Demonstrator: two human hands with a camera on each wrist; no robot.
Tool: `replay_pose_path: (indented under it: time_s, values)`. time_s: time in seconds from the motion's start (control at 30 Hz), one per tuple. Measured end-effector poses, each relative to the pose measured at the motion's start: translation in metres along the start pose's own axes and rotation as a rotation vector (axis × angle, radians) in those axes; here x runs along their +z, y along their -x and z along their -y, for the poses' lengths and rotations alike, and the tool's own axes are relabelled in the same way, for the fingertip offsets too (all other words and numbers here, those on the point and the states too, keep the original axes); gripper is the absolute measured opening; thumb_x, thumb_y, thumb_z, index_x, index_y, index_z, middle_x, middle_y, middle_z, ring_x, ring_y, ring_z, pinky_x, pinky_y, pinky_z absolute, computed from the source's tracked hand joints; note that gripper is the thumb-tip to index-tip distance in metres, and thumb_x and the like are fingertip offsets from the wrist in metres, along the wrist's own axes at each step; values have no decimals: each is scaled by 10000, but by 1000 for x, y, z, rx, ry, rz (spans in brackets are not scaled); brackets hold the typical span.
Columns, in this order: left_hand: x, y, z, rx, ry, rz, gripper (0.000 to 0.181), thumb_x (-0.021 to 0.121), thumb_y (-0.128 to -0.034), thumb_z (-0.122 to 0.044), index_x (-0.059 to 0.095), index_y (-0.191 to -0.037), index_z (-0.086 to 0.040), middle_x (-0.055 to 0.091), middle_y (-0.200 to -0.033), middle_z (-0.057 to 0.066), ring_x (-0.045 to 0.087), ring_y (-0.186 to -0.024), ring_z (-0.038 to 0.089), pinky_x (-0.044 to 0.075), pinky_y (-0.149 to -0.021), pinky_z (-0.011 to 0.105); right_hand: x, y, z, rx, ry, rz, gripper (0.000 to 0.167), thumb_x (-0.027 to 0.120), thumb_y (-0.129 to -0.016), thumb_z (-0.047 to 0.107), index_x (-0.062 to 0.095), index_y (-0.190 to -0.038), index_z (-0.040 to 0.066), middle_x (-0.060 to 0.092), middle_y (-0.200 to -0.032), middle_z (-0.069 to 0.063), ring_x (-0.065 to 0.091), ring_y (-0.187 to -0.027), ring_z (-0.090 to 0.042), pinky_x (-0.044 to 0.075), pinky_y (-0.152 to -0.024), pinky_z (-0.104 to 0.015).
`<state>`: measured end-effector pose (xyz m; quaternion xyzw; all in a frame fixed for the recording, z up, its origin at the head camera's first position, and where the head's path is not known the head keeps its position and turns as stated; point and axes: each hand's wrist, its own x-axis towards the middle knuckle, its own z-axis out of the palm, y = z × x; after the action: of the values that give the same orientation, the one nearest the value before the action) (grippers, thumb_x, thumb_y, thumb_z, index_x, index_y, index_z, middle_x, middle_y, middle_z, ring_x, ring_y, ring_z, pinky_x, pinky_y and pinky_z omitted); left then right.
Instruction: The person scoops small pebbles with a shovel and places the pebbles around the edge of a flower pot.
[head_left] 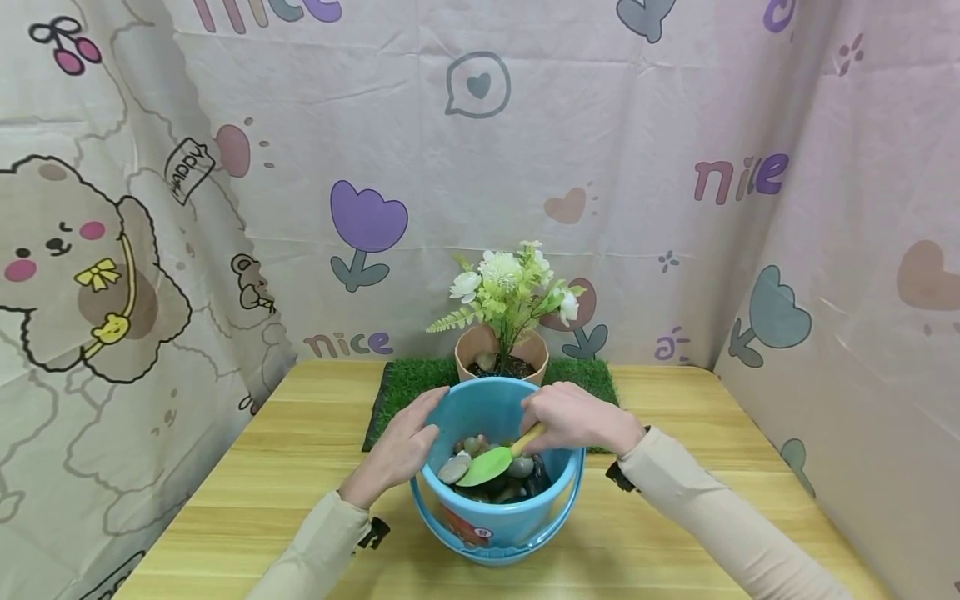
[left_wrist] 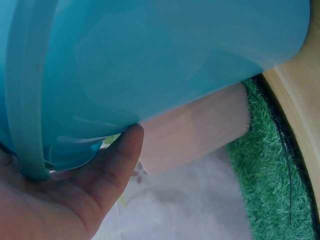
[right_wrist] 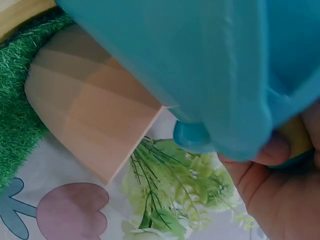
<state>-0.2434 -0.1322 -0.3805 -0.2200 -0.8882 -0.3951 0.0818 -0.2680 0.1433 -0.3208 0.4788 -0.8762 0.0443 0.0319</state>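
Beige cloth sleeves (head_left: 322, 533), left hand (head_left: 397, 450) pinching round blue plastic bucket (head_left: 480, 408) at its rim, right hand (head_left: 573, 417) gripping yellow-handled green trowel (head_left: 487, 467) over smooth mixed stones (head_left: 453, 469)

- We see a light-blue bucket (head_left: 506, 521) standing upright, its carrying handle hanging at six o'clock and a red label at seven.
- We see stones (head_left: 521, 467) inside, pale, grey and dark; a pale flat one lies at nine o'clock.
- We see a trowel (head_left: 486, 467), green blade toward eight o'clock, yellow handle toward two, gripped by the right hand (head_left: 570, 417); we cannot tell whether its blade touches stones.
- We see the left hand (head_left: 397, 446) holding the rim at ten o'clock.
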Motion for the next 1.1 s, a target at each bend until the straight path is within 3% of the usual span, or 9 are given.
replay_pose_path:
  time_s: [0.13,0.33,0.73,0.9,1.1]
  values:
    - [1,0,0,-1,-2,-2,588,385,-928,-37,360,-1515,-50,387,-1542,134,445,-1360,359,382,-1076,576,7,-2,-2,-31,7,-36,132,756,-835,374,801,-862,253,500,-703,173,338,-568,9,265,-497,-152]
    - [2,0,0,-1,4,1,588,383,-930,-37,357,-1517,-50,382,-1546,130,439,-1366,358,379,-1077,577,14,-3,-5,-41,11,-53,174,720,-862,402,804,-907,257,452,-697,162,322,-569,8,233,-514,-147]
    - [2,0,1,-3,-4,0,580,380,-941,-41,354,-1521,-63,376,-1551,128,419,-1382,360,360,-1089,580,13,3,-5,-63,60,-110,142,713,-874,370,785,-886,249,473,-723,113,350,-554,18,250,-520,-148]
    - [1,1,1,-6,-15,-2,579,384,-941,-51,357,-1520,-61,375,-1553,123,407,-1392,355,353,-1094,579,9,8,-5,-68,80,-195,106,735,-860,351,723,-785,277,453,-721,132,345,-549,25,251,-516,-142]
    - [1,1,1,0,-8,-3,575,384,-940,-46,364,-1514,-47,381,-1547,140,409,-1389,359,353,-1094,582,9,12,-10,-35,95,-266,89,761,-835,347,759,-860,262,537,-768,139,387,-563,50,319,-513,-125]
